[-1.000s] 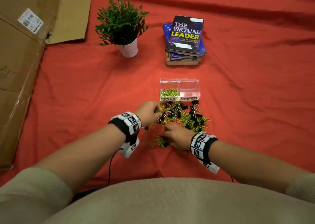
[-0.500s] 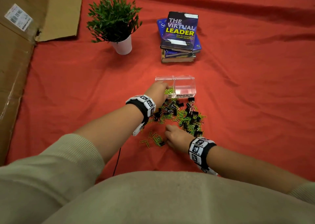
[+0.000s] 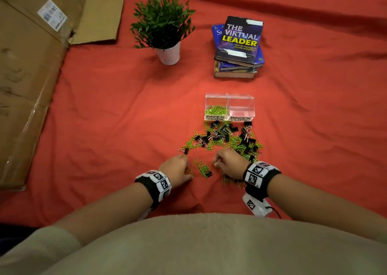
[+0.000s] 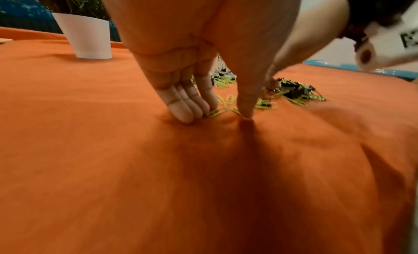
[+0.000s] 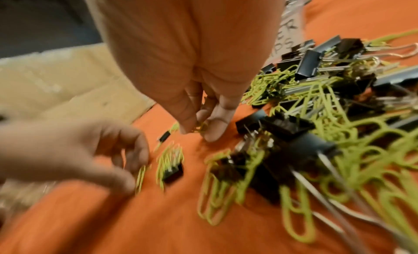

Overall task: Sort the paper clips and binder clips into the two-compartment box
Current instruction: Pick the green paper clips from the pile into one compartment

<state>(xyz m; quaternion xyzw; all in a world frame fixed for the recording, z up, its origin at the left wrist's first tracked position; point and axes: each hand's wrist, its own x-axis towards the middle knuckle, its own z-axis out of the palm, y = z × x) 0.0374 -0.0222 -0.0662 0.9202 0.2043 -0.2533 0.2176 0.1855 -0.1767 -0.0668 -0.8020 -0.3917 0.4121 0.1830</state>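
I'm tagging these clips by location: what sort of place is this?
Probably a home or office table set up for a sorting job: a red cloth spread under a potted plant, stacked books and a flattened cardboard box.

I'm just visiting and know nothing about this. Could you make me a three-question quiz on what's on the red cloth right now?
1. True or false: the box's compartment labelled BINDER CLIPS already holds black clips.
2. Which colour are the paper clips in the PAPER CLIPS compartment? A) green B) silver C) red
3. Fill in: the right hand pinches green ____ clips at the near edge of the mixed pile.

Key: 1 false, it looks empty; 2 A; 3 paper.
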